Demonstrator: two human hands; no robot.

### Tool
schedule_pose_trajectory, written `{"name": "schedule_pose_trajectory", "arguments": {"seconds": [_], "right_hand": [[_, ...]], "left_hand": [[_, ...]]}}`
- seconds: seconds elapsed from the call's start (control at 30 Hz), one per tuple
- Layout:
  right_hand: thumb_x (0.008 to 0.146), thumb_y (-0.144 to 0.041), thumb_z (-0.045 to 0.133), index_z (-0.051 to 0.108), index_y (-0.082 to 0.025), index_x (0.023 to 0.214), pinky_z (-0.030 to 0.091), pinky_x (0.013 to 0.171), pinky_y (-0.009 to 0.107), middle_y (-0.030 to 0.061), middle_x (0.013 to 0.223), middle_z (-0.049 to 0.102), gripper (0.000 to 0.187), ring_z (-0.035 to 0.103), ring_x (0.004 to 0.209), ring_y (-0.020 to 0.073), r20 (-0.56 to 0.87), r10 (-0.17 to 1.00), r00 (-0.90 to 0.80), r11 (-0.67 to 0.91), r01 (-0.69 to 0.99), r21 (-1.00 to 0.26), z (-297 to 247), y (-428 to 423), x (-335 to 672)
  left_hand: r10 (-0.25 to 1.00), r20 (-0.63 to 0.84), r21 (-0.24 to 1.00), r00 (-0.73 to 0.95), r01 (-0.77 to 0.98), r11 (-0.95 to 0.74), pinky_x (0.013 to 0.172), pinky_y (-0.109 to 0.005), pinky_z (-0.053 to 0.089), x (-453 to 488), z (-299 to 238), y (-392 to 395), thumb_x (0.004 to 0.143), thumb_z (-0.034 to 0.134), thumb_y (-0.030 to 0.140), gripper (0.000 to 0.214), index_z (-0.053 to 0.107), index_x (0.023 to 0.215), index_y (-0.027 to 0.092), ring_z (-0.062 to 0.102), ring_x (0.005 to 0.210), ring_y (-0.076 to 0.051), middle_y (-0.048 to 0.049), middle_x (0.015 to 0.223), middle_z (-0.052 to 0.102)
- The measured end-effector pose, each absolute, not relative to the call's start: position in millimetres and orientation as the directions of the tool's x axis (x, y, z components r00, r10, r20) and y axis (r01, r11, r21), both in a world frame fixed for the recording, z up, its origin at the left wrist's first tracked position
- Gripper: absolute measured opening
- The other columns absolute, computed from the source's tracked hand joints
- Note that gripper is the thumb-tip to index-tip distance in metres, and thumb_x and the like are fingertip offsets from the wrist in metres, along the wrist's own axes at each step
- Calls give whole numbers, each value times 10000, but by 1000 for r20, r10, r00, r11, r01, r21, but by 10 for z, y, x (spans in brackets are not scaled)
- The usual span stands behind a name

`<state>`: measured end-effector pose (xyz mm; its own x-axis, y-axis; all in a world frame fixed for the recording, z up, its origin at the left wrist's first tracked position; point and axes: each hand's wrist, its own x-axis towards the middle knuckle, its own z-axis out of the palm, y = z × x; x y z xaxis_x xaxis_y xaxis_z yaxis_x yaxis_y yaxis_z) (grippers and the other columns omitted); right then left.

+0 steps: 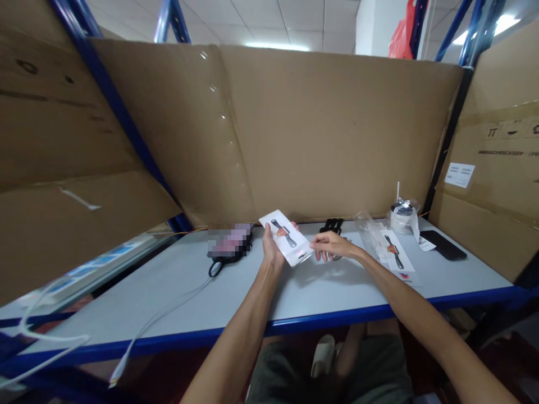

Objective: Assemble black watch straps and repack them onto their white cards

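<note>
A flat white box (287, 238), printed with a black-handled tool with an orange-red middle, is tilted above the table. My left hand (273, 247) is closed on its left side, thumb on the front and fingers behind. My right hand (332, 245) has its fingers bent at the box's lower right corner, the fingertips touching it; whether something small is between them is hard to see. Behind my right hand lie black objects (332, 225), partly hidden. Right of my right forearm, a second printed package (393, 252) lies with clear plastic wrapping (368, 230).
A black phone (444, 245) and a plastic-wrapped cup (403, 216) with a straw stand at the right. On the left are a blurred-out device (229, 244) and a white cable (168, 308). Cardboard walls (337, 134) enclose the blue-edged table (177, 286).
</note>
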<state>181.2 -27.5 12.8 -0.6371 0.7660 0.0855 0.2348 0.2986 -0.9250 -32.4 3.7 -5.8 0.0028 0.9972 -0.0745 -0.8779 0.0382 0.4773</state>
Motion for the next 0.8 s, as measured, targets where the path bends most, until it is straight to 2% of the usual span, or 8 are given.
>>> {"name": "schedule_pose_trajectory", "arguments": {"seconds": [0.1,0.2,0.53,0.7,0.8], "right_hand": [[839,-393,778,671,-159,992,426,450,181,4,715,732,299,609,546,97,78,746,-662,251,171,-953,154,-257,1851],[808,-354,796,685,-156,938,425,455,188,2,693,727,261,602,539,97,78,751,-656,227,146,-963,129,-232,1852],[828,-305,749,694,-164,834,408,459,194,-3,671,714,152,571,510,84,46,782,-622,177,150,-973,115,-268,1803],[776,-199,695,655,-166,784,417,463,183,9,667,710,53,592,544,94,-59,840,-540,35,162,-986,51,-277,1747],[784,-213,693,635,-177,816,425,469,181,10,686,707,75,603,564,102,-83,854,-514,8,171,-985,3,-266,1704]], "left_hand": [[996,-85,451,-39,-893,3,655,-355,592,-344,-91,44,1045,303,597,656,693,1089,72,700,657,-243,-134,777,719],[991,-116,431,-65,-902,-8,641,-366,587,-356,-130,84,1046,287,589,643,691,1086,91,688,645,-246,-118,754,703],[987,-149,410,-66,-912,1,656,-381,588,-373,-202,167,1034,341,595,617,663,1149,81,688,667,-249,-117,779,692],[981,-166,425,-104,-905,-25,707,-371,593,-336,-188,152,1032,359,602,595,662,1110,96,688,705,-237,-109,789,690],[987,-132,445,-87,-895,-20,737,-367,593,-346,-186,134,1048,321,606,611,656,1106,99,687,741,-230,-117,812,691]]}}
